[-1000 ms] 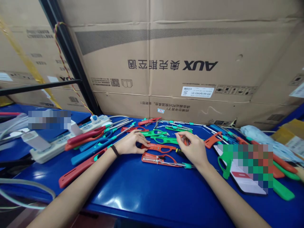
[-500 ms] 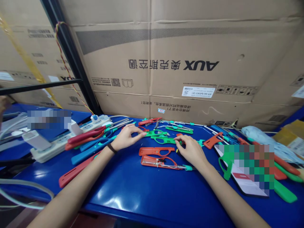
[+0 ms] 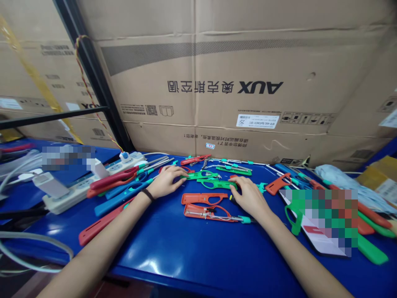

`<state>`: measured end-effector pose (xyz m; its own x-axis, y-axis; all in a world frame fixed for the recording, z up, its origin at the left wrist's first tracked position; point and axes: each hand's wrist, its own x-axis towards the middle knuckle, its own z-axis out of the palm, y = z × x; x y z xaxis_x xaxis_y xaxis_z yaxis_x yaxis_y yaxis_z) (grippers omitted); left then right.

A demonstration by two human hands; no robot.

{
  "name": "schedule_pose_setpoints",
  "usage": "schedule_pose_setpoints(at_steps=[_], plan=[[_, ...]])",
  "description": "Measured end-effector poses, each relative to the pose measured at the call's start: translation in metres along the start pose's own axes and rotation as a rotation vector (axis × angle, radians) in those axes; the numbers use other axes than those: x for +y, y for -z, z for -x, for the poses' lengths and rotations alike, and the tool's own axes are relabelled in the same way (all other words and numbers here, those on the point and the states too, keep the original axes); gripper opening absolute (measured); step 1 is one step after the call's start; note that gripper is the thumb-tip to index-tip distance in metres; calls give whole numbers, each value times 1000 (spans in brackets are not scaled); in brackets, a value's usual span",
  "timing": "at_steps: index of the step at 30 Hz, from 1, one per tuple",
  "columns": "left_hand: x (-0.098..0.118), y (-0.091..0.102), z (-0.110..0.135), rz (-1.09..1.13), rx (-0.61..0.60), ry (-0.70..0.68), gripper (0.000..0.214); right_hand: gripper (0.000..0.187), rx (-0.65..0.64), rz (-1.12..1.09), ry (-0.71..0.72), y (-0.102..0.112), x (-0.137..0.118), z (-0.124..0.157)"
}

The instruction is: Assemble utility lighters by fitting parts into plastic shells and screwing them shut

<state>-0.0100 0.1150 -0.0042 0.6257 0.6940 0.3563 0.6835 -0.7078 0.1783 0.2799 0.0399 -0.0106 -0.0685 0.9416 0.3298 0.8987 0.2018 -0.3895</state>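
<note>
The lower orange casing half [image 3: 187,207] lies open on the blue tabletop [image 3: 173,256], holding a pale tubular part, wires and a small black piece; a metal rod with a teal collar [image 3: 246,219] runs out of its right end. Just beyond it, touching or nearly so, sits the upper orange casing half [image 3: 194,198], with nothing large seated inside. Further back, a green tray-like shell [image 3: 234,170] carries a metal rod along its length. The cardboard box [image 3: 198,62] behind hides its contents. The left hand [image 3: 169,182] has loosely curled fingers at the left end of the far green casing [image 3: 192,176]; whether they pinch it or only touch, I cannot tell. The right hand [image 3: 248,194] is half-curled, thumb apart from forefinger, at the right end of the near green casing [image 3: 228,184]; its hold is likewise unclear, the fingertips being partly hidden.
</note>
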Motion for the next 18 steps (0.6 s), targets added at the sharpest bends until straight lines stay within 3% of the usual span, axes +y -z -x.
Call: schedule_pose_setpoints(at_steps=[4, 12, 18], plan=[[6, -7, -1, 81, -104, -106, 30, 30, -29, -8, 19, -4, 10, -1], [0, -3, -1, 30, -49, -20, 30, 22, -152, -118, 282, -7, 7, -18], [2, -6, -1, 25, -15, -23, 29, 17, -189, -140, 301, -24, 5, -41]])
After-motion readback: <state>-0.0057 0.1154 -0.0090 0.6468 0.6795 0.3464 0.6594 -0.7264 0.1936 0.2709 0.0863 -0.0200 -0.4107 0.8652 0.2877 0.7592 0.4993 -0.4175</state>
